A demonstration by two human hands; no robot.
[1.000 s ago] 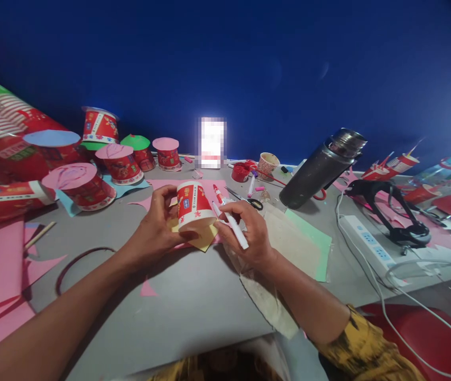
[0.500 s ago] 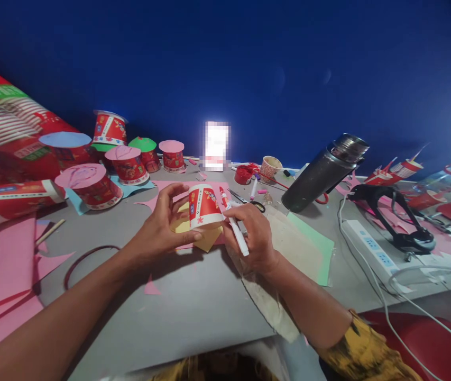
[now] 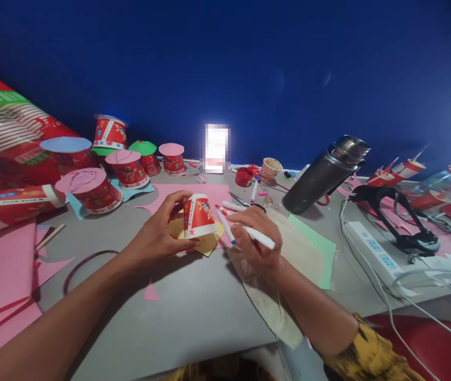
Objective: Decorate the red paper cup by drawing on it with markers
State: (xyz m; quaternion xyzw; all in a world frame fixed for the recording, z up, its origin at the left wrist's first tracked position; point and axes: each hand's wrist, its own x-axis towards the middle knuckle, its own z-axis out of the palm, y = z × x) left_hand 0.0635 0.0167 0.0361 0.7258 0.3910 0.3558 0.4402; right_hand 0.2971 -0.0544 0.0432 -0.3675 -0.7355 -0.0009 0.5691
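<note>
The left hand (image 3: 165, 227) grips a red-and-white paper cup (image 3: 200, 216), wide end down, its small dark print unreadable. The right hand (image 3: 260, 238), right of the cup, grasps a white marker (image 3: 263, 237); a blue-ended marker (image 3: 225, 224) is at its fingertips, contact unclear. Beyond the left hand, far to its left, a bag (image 3: 7, 100) reads "CUPS" on green.

Right hand (image 3: 260, 238) farther from cup (image 3: 200, 216), cup less tilted
</note>
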